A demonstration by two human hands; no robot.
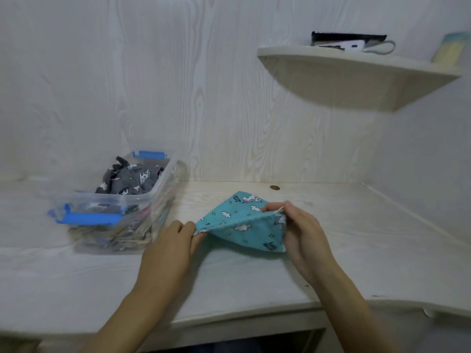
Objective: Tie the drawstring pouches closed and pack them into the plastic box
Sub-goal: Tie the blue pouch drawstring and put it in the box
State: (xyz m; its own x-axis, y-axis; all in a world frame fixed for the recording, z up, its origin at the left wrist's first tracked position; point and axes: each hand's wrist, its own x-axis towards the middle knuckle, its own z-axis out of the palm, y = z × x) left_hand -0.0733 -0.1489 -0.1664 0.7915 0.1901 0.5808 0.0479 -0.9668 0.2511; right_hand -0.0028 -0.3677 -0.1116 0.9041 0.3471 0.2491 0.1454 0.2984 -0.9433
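A teal drawstring pouch point(242, 222) printed with white clouds and unicorns lies on the pale wooden desk, stretched between both hands. My left hand point(173, 243) pinches its left corner. My right hand point(298, 228) grips its right top edge. To the left stands a clear plastic box point(150, 197) with blue latches, holding a grey printed pouch point(130, 180) on top of several others seen through its wall.
The desk point(254, 281) runs to a front edge near me, with a small round hole point(274, 187) near the back wall. A corner shelf point(356, 77) juts out above at the right, carrying a dark case, a cable and a yellowish item.
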